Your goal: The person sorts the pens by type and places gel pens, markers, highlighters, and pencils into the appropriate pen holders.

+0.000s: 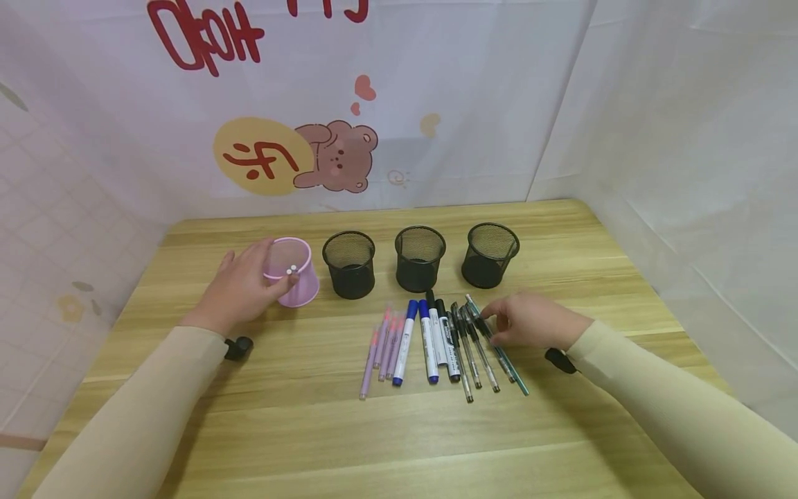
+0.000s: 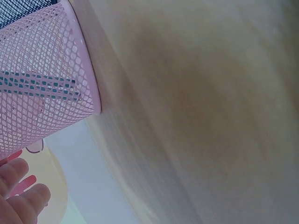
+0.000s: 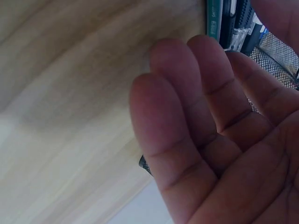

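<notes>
At the left, my left hand (image 1: 244,284) holds a pink mesh pen cup (image 1: 300,287), thumb at its near side and fingers round the far side. Two white-tipped sticks (image 1: 291,269) stand inside the cup; through its mesh in the left wrist view they look like teal pencils (image 2: 39,85). My right hand (image 1: 533,320) is over the right end of a row of pens, its thumb and forefinger apart beside a green pencil (image 1: 515,374). In the right wrist view the green pencil (image 3: 213,18) lies beyond the loosely bent fingers (image 3: 156,112).
Three black mesh pen cups (image 1: 350,277), (image 1: 419,274), (image 1: 488,269) stand behind the row. Lilac pens (image 1: 368,367), blue-capped markers (image 1: 405,343), black-capped markers (image 1: 445,339) and clear black gel pens (image 1: 480,353) lie side by side on the wooden table (image 1: 349,450). A printed cloth (image 1: 474,104) hangs behind.
</notes>
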